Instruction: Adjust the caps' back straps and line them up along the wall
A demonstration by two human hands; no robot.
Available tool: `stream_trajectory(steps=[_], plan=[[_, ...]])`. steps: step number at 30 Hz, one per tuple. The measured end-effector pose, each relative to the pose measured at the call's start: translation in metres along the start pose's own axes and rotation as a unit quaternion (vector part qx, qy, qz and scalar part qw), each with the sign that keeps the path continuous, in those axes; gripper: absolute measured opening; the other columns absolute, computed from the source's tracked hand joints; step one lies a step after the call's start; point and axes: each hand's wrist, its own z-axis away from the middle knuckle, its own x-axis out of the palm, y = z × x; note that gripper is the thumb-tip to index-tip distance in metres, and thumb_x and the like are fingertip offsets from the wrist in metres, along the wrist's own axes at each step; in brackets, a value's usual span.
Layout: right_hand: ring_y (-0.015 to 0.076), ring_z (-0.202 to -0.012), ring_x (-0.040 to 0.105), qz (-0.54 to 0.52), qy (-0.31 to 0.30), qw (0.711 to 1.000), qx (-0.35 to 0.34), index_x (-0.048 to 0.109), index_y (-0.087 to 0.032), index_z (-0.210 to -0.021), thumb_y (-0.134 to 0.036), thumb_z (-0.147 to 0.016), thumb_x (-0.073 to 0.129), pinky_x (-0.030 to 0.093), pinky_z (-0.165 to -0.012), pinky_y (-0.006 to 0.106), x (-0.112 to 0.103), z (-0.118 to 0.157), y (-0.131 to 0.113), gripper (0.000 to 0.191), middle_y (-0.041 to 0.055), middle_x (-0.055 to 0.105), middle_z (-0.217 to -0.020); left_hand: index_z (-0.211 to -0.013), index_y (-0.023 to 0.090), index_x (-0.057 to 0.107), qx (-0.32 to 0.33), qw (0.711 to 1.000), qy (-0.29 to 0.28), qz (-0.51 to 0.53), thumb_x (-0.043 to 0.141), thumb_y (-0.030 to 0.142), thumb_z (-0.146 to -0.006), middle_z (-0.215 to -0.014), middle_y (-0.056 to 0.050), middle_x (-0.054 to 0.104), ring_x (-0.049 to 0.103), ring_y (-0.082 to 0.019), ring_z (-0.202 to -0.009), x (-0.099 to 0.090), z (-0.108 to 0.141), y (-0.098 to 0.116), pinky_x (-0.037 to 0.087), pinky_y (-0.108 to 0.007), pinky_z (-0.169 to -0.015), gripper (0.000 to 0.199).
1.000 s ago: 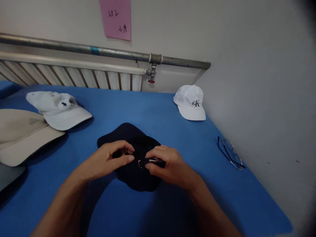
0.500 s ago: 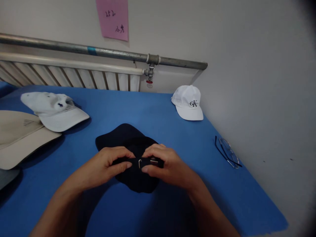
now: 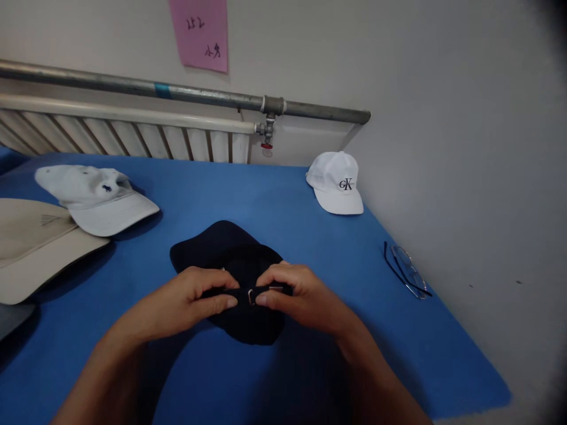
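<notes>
A black cap (image 3: 221,243) lies in the middle of the blue table, its brim pointing to the upper left. Its back strap, with a small metal buckle (image 3: 251,297), faces me. My left hand (image 3: 195,298) pinches the strap left of the buckle between thumb and fingers. On the buckle's right side, my right hand (image 3: 295,292) grips the strap, its thumb tip at the buckle. A metal piece (image 3: 275,288) shows on the strap between the right thumb and fingers.
White cap (image 3: 339,186) at the back right; glasses (image 3: 407,271) near the right edge. To the left are a pale cap (image 3: 97,198), a beige cap (image 3: 35,242) and part of a grey one (image 3: 13,319). Behind the blue table (image 3: 199,189) stand a radiator (image 3: 177,141) and pipe (image 3: 212,97).
Both hands have shifted very slightly on the strap, and the right thumb sits closer to the buckle. The view has moved a little.
</notes>
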Motion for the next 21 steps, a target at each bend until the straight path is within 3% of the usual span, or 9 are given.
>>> stream_trajectory(steps=[3,8,11,14,21], plan=[[0.0127,-0.074,0.057,-0.031,-0.022,0.999,-0.004,0.069,-0.020,-0.080,-0.025,-0.083,0.066,0.044,-0.072,0.026,-0.001,0.001,-0.001,0.006,-0.0019,0.065,-0.074,-0.089,0.019,0.066,0.011,1.000,-0.011,0.012,0.052,0.036,-0.093,-0.066,0.005,0.053,0.046,-0.009,-0.059,0.000,0.001,0.002,0.036,-0.020,-0.054,0.022],[0.0124,-0.073,0.055,-0.035,-0.032,0.999,-0.003,0.068,-0.020,-0.082,-0.022,-0.084,0.064,0.042,-0.071,0.026,0.000,0.001,-0.001,0.005,-0.0023,0.063,-0.074,-0.106,0.021,0.064,-0.004,0.998,-0.046,0.040,0.061,0.040,-0.087,-0.078,0.003,0.058,0.051,-0.010,-0.067,0.003,-0.001,0.004,0.039,-0.021,-0.058,0.027],[0.0116,-0.070,0.054,-0.022,-0.040,0.999,-0.012,0.067,-0.020,-0.085,-0.021,-0.085,0.062,0.042,-0.071,0.025,0.002,0.000,0.001,0.006,-0.0033,0.060,-0.072,-0.108,0.021,0.062,-0.015,0.992,-0.066,0.111,0.060,0.037,-0.088,-0.077,0.004,0.055,0.047,-0.010,-0.068,0.005,-0.004,0.000,0.038,-0.021,-0.060,0.025],[0.0102,-0.066,0.052,-0.013,-0.031,0.999,-0.013,0.066,-0.020,-0.086,-0.020,-0.086,0.059,0.040,-0.067,0.024,0.005,-0.001,0.002,0.007,-0.0043,0.058,-0.070,-0.108,0.023,0.061,-0.018,0.980,-0.050,0.190,0.060,0.033,-0.088,-0.083,0.004,0.054,0.045,-0.010,-0.070,0.006,-0.006,-0.005,0.037,-0.022,-0.061,0.022],[0.0087,-0.060,0.049,-0.029,-0.037,0.999,0.002,0.065,-0.019,-0.081,-0.017,-0.083,0.060,0.037,-0.059,0.021,0.006,-0.002,-0.001,0.006,-0.0055,0.054,-0.066,-0.101,0.018,0.060,-0.023,0.974,-0.084,0.207,0.055,0.023,-0.085,-0.074,0.004,0.045,0.038,-0.010,-0.066,0.008,-0.006,-0.007,0.031,-0.024,-0.058,0.018]])
